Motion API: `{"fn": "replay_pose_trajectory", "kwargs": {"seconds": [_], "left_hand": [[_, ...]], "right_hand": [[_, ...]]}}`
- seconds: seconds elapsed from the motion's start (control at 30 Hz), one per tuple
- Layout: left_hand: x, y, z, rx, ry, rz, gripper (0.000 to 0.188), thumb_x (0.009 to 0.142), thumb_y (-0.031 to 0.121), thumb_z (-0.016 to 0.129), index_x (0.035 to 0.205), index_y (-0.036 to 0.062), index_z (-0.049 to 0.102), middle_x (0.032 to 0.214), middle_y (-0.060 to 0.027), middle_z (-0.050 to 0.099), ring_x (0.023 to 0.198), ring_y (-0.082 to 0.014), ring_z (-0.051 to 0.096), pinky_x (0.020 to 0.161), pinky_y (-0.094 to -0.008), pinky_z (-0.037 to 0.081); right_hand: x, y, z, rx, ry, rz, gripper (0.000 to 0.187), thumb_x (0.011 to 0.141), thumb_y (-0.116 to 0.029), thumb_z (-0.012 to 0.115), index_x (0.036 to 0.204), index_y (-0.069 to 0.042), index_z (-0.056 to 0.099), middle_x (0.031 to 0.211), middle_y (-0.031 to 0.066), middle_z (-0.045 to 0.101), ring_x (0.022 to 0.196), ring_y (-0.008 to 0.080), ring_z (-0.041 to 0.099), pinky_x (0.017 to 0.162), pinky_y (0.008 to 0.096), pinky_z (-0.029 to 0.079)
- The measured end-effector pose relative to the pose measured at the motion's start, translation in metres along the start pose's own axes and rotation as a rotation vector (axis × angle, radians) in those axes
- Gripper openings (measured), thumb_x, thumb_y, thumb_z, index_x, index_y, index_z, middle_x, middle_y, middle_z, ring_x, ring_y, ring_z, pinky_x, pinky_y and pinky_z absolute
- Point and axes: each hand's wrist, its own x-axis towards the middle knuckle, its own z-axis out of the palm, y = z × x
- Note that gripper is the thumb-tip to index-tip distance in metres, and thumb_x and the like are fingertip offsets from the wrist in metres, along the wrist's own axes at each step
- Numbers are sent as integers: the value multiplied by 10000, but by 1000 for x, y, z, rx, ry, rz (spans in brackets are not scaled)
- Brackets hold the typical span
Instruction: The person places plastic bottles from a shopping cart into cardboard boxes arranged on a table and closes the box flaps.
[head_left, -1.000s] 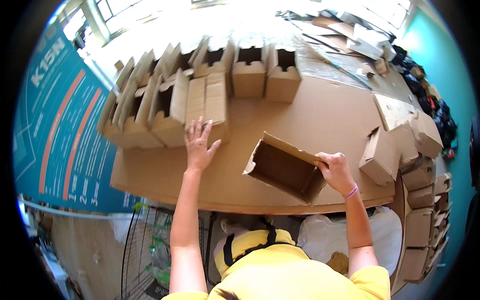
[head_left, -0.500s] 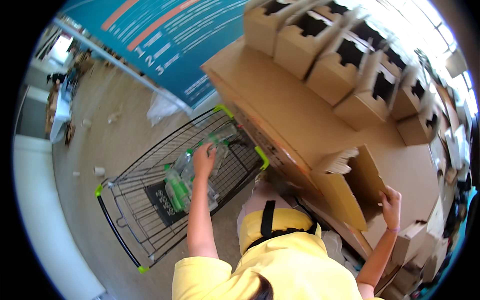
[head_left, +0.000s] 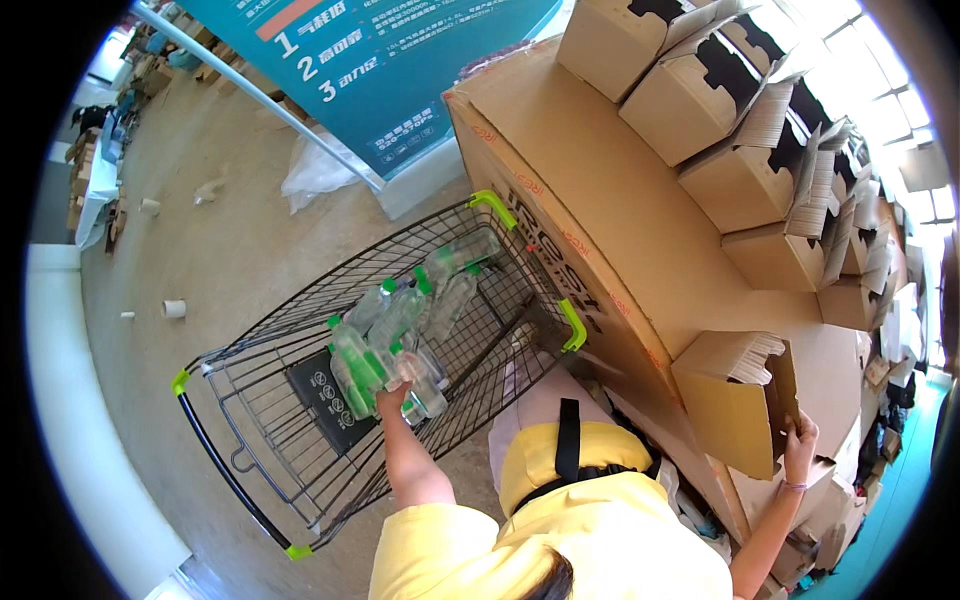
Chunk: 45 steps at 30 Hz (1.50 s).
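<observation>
My left hand (head_left: 393,399) reaches down into the wire shopping cart (head_left: 245,400). Its fingers look closed at the end of a clear plastic bottle (head_left: 424,382), though bottles partly hide them. Around it lie several more clear bottles with green caps, among them a green-tinted bottle (head_left: 352,362) and one with a ribbed side (head_left: 452,304). On the right, my right hand (head_left: 798,449) grips the edge of an open cardboard box (head_left: 722,395), fingers on the rim. That box stands tilted on the big carton, its flaps up.
A large cardboard carton (head_left: 600,220) serves as the surface on the right. Several open brown boxes (head_left: 735,185) stand in rows at its far end. Beyond the cart are a blue printed board (head_left: 400,80), a metal pole (head_left: 260,95) and a plastic bag (head_left: 318,170) on the floor.
My left hand has moved nearer through the cart, from the farther bottles to those near its close side. My right hand still holds the box, now turned more upright. The view has shifted.
</observation>
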Motion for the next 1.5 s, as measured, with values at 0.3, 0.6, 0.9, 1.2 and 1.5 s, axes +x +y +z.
{"fn": "replay_pose_trajectory", "kwargs": {"seconds": [0.3, 0.6, 0.9, 1.2, 1.5], "left_hand": [[-54, 53, -67, -57, 468, -35, 724, 633, 465, 830, 1063, -61, 582, 1117, -247, 602, 999, -371, 621, 860, -438, 526], [74, 53, -8, -349, 126, 151, 728, 605, 287, 839, 1178, -20, 512, 1213, -199, 565, 1048, -382, 587, 915, -439, 488], [-105, 124, -56, -1759, -547, -338, 438, 736, 217, 659, 1134, 50, 583, 1098, -146, 619, 940, -330, 602, 858, -486, 485], [-318, 208, -130, -1565, -1108, 834, 612, 664, 157, 648, 1247, 56, 494, 1164, -175, 540, 1125, -350, 529, 981, -486, 452], [-559, 303, -162, -1033, -1614, 1697, 838, 604, 278, 865, 1290, 90, 420, 1156, -123, 536, 1123, -268, 538, 950, -423, 459]], "right_hand": [[-22, -7, -4, -112, -35, -32, 162, 906, 1, 580, 1040, 50, 658, 709, 26, 574, 695, 94, 502, 655, 258, 452], [-31, 11, -3, -156, 48, -109, 186, 899, -19, 625, 1077, 13, 668, 859, 103, 663, 748, 158, 591, 699, 296, 489], [-40, 27, 7, -236, 116, -269, 267, 894, -56, 650, 1161, -48, 645, 978, 100, 626, 919, 215, 557, 824, 331, 465], [-28, -26, 2, -106, 151, -316, 169, 834, -31, 647, 995, -62, 688, 739, 166, 634, 651, 315, 575, 654, 376, 459], [-22, -15, -20, -178, 126, -285, 109, 828, -85, 629, 918, -112, 686, 718, 156, 643, 692, 358, 619, 646, 431, 497]]}}
